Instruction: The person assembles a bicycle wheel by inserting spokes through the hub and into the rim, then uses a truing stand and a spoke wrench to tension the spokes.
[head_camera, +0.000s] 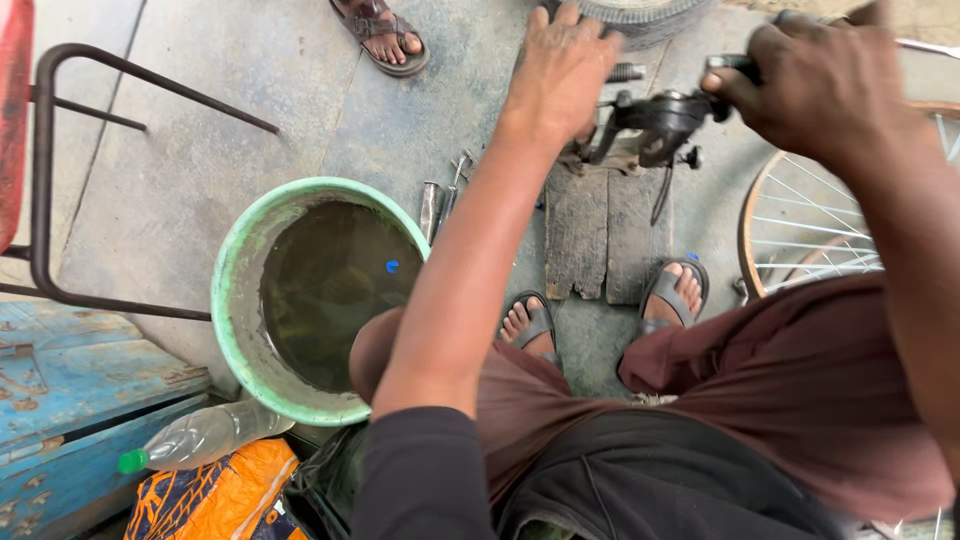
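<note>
My left hand (560, 70) reaches forward, palm down, resting on a dark metal clamp tool (655, 125) that sits on a worn wooden board (595, 230). My right hand (820, 85) is closed around a dark handle (730, 65) at the tool's right end. What the left hand's fingers hold under the palm is hidden. My feet in grey sandals (675, 295) stand at the board's near edge.
A green tub of murky water (235, 290) stands left of my knee. Metal hand tools (440, 200) lie beside it. A spoked bicycle wheel (800, 220) lies at right, a tyre (640, 15) at top. Another person's sandalled foot (385, 35), a blue box (70, 390), a plastic bottle (200, 435).
</note>
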